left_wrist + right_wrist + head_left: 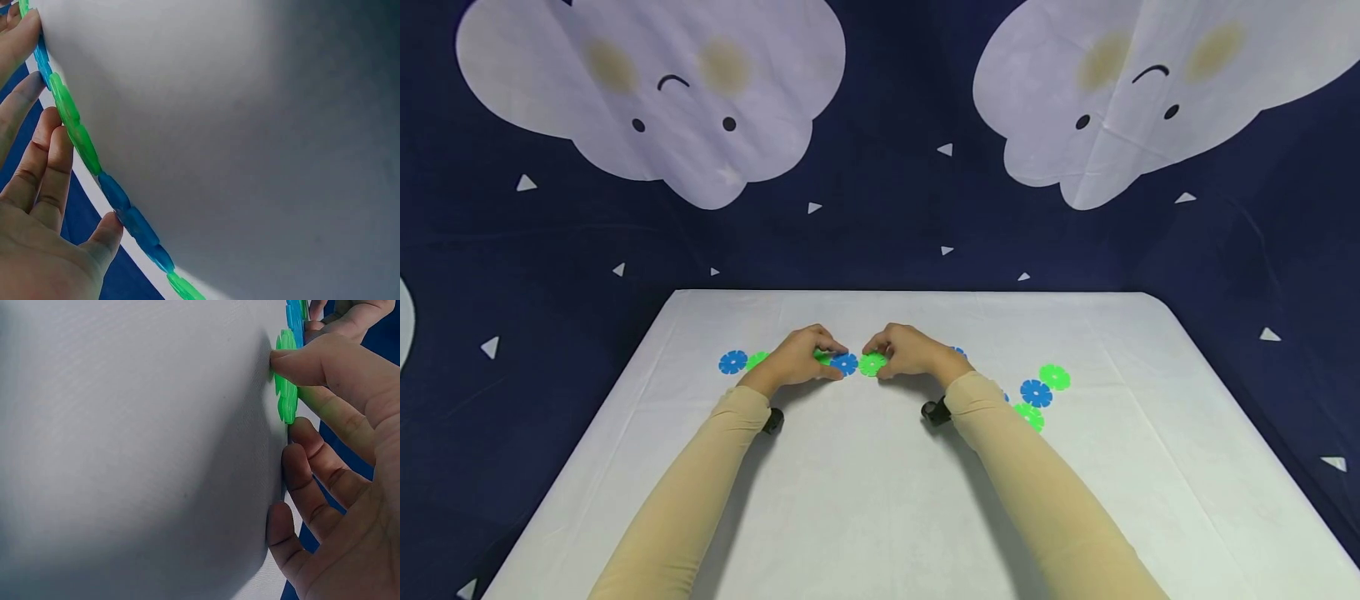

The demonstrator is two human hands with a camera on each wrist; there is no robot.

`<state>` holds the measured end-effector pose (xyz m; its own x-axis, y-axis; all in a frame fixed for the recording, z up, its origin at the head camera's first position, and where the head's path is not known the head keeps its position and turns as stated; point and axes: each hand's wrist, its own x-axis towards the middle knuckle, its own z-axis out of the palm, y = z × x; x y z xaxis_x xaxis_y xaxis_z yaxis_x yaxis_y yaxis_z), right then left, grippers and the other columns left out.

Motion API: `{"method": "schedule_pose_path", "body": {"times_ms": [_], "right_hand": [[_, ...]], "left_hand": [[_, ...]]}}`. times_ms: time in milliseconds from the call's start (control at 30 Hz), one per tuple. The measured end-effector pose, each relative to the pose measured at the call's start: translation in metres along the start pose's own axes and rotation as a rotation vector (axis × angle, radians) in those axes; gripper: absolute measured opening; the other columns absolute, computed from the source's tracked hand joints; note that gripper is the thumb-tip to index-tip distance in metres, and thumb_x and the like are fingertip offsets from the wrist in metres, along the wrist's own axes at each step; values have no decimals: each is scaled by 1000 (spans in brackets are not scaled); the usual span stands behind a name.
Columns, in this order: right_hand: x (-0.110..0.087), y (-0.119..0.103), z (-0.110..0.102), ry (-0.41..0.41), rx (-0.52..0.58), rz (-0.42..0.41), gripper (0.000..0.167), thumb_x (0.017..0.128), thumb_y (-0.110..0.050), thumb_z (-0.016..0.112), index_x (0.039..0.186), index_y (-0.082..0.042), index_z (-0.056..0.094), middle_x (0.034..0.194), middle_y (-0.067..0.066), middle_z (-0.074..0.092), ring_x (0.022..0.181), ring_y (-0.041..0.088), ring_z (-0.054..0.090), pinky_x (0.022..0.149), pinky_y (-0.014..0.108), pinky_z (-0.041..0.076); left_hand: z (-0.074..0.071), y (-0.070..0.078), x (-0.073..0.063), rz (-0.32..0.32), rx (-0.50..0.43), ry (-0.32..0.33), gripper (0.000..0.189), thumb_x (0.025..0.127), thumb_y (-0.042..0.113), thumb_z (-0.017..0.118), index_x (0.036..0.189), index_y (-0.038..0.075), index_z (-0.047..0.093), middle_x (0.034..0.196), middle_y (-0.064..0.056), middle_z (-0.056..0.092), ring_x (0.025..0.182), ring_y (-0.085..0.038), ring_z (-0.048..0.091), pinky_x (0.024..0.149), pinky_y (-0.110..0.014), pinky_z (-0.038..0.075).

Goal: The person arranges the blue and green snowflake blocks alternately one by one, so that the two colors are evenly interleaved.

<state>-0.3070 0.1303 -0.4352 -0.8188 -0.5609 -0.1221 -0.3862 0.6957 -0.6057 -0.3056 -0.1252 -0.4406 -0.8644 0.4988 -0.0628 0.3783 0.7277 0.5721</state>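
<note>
My left hand (pixel 797 358) pinches a notched blue disc (pixel 844 364) between thumb and fingers, at the right end of a row of discs. Just right of it, a notched green disc (pixel 872 364) is gripped at its edges by my right hand (pixel 913 348). The two discs are edge to edge in the head view; whether their slots interlock I cannot tell. The left wrist view has the row of alternating blue and green discs (pixel 74 122) running under my left fingers. In the right wrist view the green disc (pixel 287 400) lies between thumb and index finger.
A blue disc (pixel 733 362) forms the row's left end. To the right of my right arm lie loose green discs (pixel 1055 377) and a blue disc (pixel 1036 392), others partly hidden by the arm. The white tabletop (pixel 865 500) ends at a dark blue cloud-print backdrop (pixel 880 233).
</note>
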Motion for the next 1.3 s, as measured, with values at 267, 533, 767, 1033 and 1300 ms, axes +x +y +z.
{"method": "schedule_pose_path", "body": {"times_ms": [267, 533, 767, 1033, 1300], "right_hand": [[1, 2, 1, 6, 15, 6, 46, 86, -10, 87, 131, -10, 77, 126, 10, 73, 117, 24, 67, 107, 39, 56], [3, 4, 2, 8, 14, 2, 46, 85, -12, 88, 130, -10, 77, 123, 8, 73, 113, 21, 66, 105, 37, 56], [0, 2, 1, 6, -3, -1, 48, 86, -12, 88, 133, -11, 74, 124, 10, 72, 110, 21, 66, 101, 36, 56], [-11, -2, -15, 3, -17, 1, 54, 89, -17, 88, 140, -11, 70, 126, 13, 70, 116, 26, 67, 103, 40, 57], [-27, 13, -37, 29, -43, 51, 54, 92, -19, 84, 143, -11, 68, 132, 15, 69, 125, 32, 64, 110, 48, 53]], "left_hand": [[0, 1, -1, -3, -4, 4, 46, 88, 24, 92, 130, 14, 79, 129, -10, 66, 122, -31, 64, 111, -52, 53], [1, 0, 0, -11, -1, 10, 46, 87, 23, 92, 130, 14, 79, 128, -9, 66, 121, -30, 64, 112, -51, 53], [2, -1, 1, -5, -7, 11, 44, 87, 23, 92, 128, 14, 80, 128, -9, 67, 122, -30, 64, 113, -52, 52], [3, 2, 1, -4, 6, 11, 44, 88, 23, 91, 128, 13, 79, 130, -10, 67, 123, -30, 64, 114, -53, 51], [1, 4, 1, 12, 28, -2, 46, 88, 24, 90, 131, 12, 77, 130, -10, 67, 122, -29, 64, 114, -52, 51]]}}
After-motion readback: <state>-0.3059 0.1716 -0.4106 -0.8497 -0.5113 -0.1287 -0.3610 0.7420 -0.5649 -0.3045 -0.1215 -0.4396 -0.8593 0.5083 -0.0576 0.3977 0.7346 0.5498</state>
